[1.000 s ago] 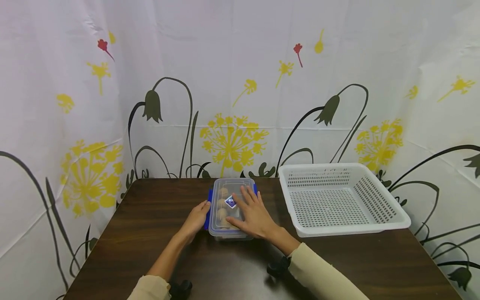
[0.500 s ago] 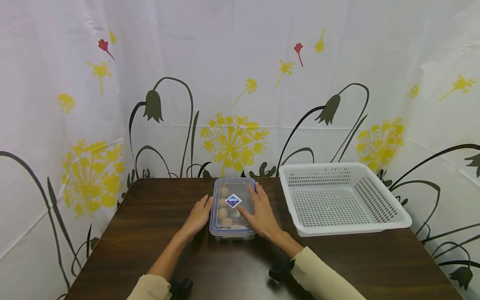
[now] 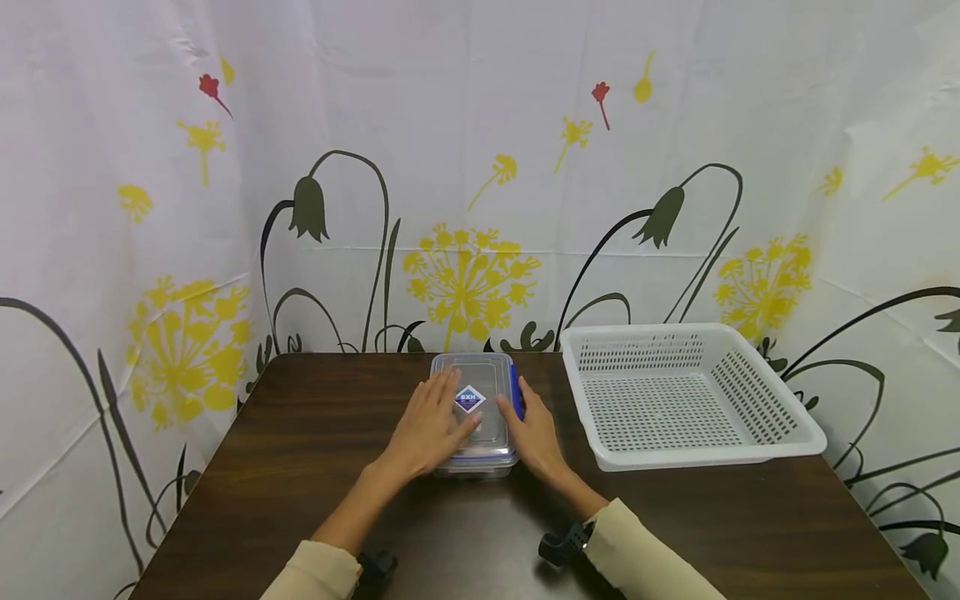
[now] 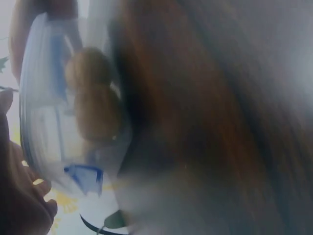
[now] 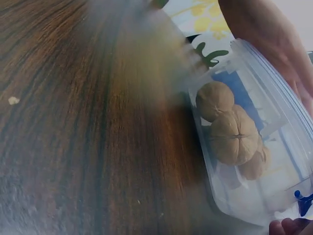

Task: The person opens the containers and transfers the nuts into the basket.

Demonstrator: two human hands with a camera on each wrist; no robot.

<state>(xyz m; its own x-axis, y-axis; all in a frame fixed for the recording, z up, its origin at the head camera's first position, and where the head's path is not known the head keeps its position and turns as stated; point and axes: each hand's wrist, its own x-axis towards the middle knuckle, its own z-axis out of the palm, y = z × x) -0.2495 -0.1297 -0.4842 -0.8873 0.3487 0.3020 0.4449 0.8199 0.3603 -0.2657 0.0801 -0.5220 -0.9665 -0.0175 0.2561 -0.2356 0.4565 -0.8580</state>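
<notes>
A clear plastic box (image 3: 483, 379) with a snap lid, a blue diamond label and blue side clips sits mid-table. Walnuts (image 5: 234, 133) lie inside it, and they also show as a blur in the left wrist view (image 4: 93, 100). My left hand (image 3: 441, 414) lies flat on the lid with its fingers straight. My right hand (image 3: 527, 414) rests against the box's right side, its fingers along the blue clip (image 3: 515, 385) and its thumb at the lid's edge. The box's left side is hidden under my left hand.
A white perforated basket (image 3: 783, 448) stands to the right of the box, with nothing in it. The dark wooden table (image 3: 285, 467) is backed by a flower-printed curtain (image 3: 465, 208) behind and on both sides. Black wrist mounts sit near the front edge.
My left hand moved from the box's left side up onto the lid. My right hand slid off the lid to the right side. The right blue clip now shows.
</notes>
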